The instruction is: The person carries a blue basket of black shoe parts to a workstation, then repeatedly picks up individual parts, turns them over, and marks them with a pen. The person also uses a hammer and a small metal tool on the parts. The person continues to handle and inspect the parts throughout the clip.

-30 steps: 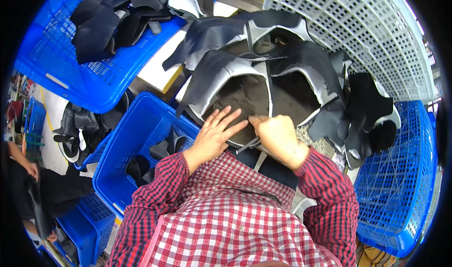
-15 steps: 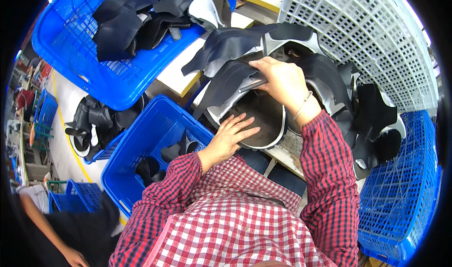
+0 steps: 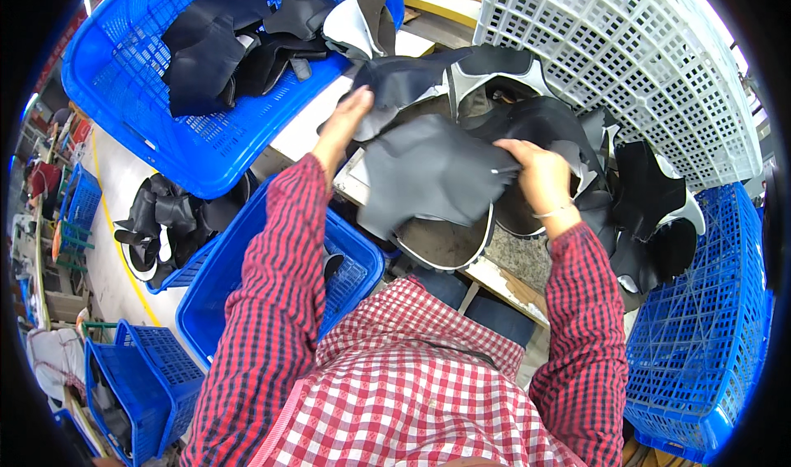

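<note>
Dark-grey, leather-like panel with a lobed outline sits over the bench, just beyond the red-and-white checked apron, slightly blurred. My right hand has thumb and fingers pinched on its right edge; I read that as an edge grip to control a floppy sheet while leaving its face clear. My left hand is off the panel's upper-left side, fingers stretched forward beside a dark navy curved piece; can't tell from here whether they touch or grip it. Below the panel, a brown-lined, white-edged curved piece pokes out toward the apron, over the worn bench edge. Deep blue plastic bin stands left of the bench, near the left sleeve, probably for short reach. Right of the right hand, black pieces with pale linings are heaped loosely, next to a blue lattice basket. Farther out, a blue perforated basket at upper left carries black cut pieces, likely kept there to leave working room; a white perforated basket walls off the right rear. Far left, more black pieces lie piled near the yellow floor line.
</note>
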Available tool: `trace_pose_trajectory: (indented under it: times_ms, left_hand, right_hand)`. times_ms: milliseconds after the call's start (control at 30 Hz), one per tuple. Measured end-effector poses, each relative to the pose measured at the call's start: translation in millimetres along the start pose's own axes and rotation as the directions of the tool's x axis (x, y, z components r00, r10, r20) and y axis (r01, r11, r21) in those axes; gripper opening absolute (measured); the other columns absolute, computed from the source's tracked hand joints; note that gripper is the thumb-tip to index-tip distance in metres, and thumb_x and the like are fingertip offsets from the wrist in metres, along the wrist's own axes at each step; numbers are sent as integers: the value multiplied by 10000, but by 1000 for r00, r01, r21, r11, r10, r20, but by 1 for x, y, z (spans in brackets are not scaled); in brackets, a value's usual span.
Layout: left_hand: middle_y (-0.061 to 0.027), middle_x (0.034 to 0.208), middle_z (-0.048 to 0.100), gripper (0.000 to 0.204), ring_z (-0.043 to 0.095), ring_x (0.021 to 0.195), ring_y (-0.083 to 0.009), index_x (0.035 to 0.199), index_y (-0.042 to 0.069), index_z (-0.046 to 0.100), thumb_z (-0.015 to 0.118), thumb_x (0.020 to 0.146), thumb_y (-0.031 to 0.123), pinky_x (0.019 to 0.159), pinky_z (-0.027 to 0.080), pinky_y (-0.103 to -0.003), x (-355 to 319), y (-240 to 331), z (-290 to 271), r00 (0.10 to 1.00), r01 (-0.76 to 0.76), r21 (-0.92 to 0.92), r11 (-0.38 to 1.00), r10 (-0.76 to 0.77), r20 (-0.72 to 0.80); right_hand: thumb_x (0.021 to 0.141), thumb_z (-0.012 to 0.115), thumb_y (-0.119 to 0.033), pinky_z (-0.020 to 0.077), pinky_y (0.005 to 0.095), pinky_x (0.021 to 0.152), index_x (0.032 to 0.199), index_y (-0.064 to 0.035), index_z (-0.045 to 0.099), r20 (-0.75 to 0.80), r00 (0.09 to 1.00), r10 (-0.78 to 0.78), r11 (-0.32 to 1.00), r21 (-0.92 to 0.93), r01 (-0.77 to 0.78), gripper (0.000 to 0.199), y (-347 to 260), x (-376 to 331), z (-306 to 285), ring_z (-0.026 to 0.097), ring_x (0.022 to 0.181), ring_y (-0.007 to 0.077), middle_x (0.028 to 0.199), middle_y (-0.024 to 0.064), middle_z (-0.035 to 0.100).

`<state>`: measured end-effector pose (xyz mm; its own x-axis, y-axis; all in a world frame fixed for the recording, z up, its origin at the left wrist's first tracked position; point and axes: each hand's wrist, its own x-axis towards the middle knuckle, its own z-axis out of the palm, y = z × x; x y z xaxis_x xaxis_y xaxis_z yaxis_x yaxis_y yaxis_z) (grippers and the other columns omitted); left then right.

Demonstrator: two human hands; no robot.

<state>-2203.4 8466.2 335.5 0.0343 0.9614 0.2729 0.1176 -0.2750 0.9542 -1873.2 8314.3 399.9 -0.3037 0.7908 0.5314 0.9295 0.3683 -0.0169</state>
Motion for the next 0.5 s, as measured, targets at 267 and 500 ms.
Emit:
trace_pose_trajectory:
  times_ms: [267,500]
  left_hand:
    - [-147,1617,389,735,352,1495,-270,1604,101,315,638,946,150,1266,165,-436,-100,33,223,455,66,-365,929,298,839]
    - [-101,1159,707,316,613,1198,-350,1195,87,682,609,891,129,920,539,-451,-118,82,232,609,-528,48,848,338,717]
  right_hand:
    - [899,504,2,525,302,972,1127,-93,761,87,895,437,900,-48,-434,357,61,-50,-183,705,1052,191,1131,88,746]
    - [846,526,6,541,285,894,1117,-115,759,-46,931,361,907,-216,-362,377,52,-87,-175,724,983,235,1022,93,731]
